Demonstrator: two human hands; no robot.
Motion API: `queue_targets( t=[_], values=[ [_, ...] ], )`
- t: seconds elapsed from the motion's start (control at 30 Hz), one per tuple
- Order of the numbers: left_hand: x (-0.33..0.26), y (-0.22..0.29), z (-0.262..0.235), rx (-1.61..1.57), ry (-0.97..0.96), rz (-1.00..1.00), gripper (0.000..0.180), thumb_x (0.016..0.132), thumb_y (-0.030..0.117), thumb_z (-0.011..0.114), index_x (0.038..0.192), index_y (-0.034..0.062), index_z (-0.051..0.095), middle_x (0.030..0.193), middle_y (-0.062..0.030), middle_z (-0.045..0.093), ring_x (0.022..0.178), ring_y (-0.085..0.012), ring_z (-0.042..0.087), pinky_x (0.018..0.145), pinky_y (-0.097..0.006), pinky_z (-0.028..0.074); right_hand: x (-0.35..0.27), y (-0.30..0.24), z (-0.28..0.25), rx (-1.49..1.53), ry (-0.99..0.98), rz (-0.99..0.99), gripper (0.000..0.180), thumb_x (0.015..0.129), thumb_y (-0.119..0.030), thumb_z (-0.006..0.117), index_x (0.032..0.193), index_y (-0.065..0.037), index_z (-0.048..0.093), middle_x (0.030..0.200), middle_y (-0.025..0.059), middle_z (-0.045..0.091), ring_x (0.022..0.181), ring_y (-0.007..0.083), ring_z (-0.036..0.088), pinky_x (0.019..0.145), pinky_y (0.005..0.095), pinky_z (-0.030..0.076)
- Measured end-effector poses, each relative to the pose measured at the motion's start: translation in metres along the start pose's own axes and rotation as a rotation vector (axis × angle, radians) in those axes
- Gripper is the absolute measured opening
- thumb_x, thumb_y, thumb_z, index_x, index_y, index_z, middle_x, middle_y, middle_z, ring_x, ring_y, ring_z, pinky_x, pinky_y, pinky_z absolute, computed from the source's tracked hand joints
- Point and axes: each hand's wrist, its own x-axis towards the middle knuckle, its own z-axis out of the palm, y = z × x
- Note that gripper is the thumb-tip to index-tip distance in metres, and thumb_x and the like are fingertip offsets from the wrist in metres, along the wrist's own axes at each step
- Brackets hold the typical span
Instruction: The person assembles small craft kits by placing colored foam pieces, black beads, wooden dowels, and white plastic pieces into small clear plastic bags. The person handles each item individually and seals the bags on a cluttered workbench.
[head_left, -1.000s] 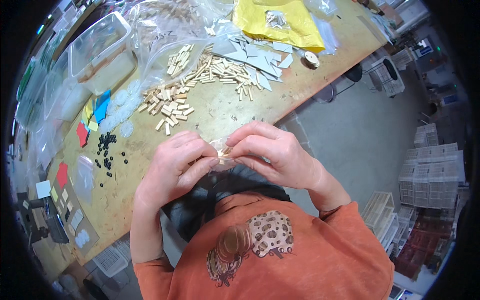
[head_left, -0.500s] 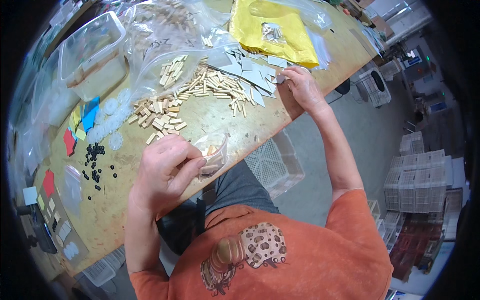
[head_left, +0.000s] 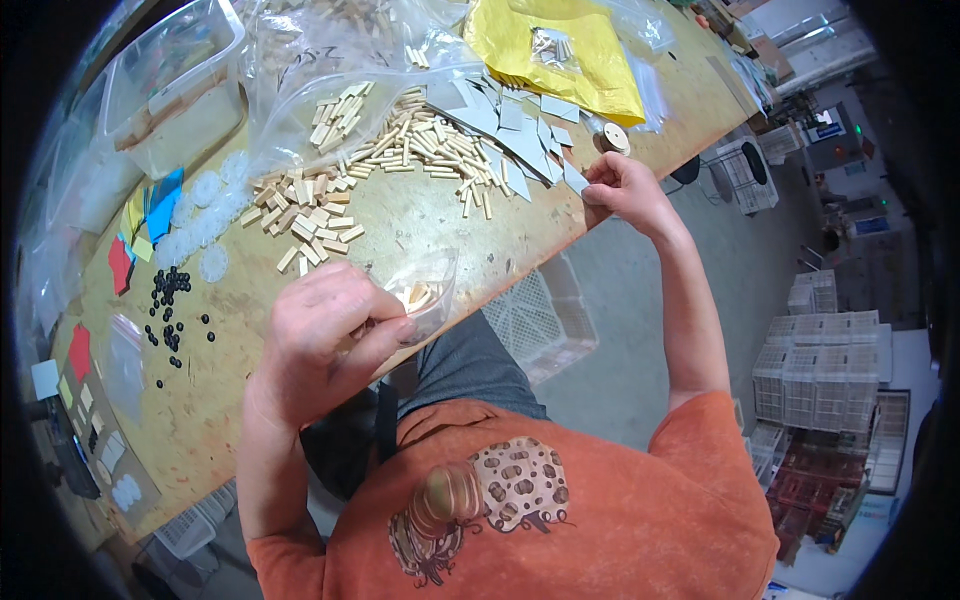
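Note:
My left hand (head_left: 335, 325) is closed in a pinch on the rim of a small clear plastic bag (head_left: 436, 300) at the table's near edge. Short pale wooden pieces (head_left: 418, 296) show inside the bag. At the right, my right hand (head_left: 628, 192) pinches a small grey card piece (head_left: 575, 178) over the table edge. Beside it lies a pile of flat grey card pieces (head_left: 520, 140), some of them pointed. Just beyond my right fingers sits a round wooden object with holes in its top (head_left: 615, 138).
Wooden sticks (head_left: 425, 140) and wooden blocks (head_left: 310, 215) lie mid-table. Black beads (head_left: 170, 290), clear discs (head_left: 213, 264) and a plastic tub (head_left: 175, 95) are at left. A yellow bag (head_left: 560, 60) lies behind. A white crate (head_left: 545, 320) stands below the edge.
My right hand has drawn back from the round wooden object, which now shows, and holds a grey card piece near the table edge. The left hand keeps hold of the bag.

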Motion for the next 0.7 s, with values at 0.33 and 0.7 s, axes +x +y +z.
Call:
queue_targets(
  t=[0.33, 0.7],
  values=[
    [-0.003, 0.003, 0.002, 0.011, 0.039, -0.097, 0.012, 0.075, 0.001, 0.077, 0.077, 0.0044, 0.066, 0.066, -0.0076, 0.057, 0.059, -0.0243, 0.056, 0.056, -0.035, 0.044, 0.013, -0.013, 0.012, 0.035, -0.062, 0.025, 0.025, 0.090, -0.024, 0.072, 0.098, -0.001, 0.066, 0.086, 0.0014, 0.067, 0.078, 0.0098, 0.064, 0.068, 0.0275, 0.053],
    [-0.002, 0.006, -0.001, 0.016, 0.008, -0.088, 0.012, 0.076, 0.003, 0.078, 0.076, 0.0055, 0.067, 0.068, -0.0073, 0.061, 0.062, -0.0243, 0.060, 0.060, -0.035, 0.047, 0.046, -0.016, 0.032, -0.292, 0.186, -0.049, 0.019, 0.088, -0.021, 0.068, 0.098, -0.004, 0.069, 0.084, 0.0094, 0.072, 0.079, 0.0186, 0.068, 0.073, 0.0338, 0.053]
  ],
)
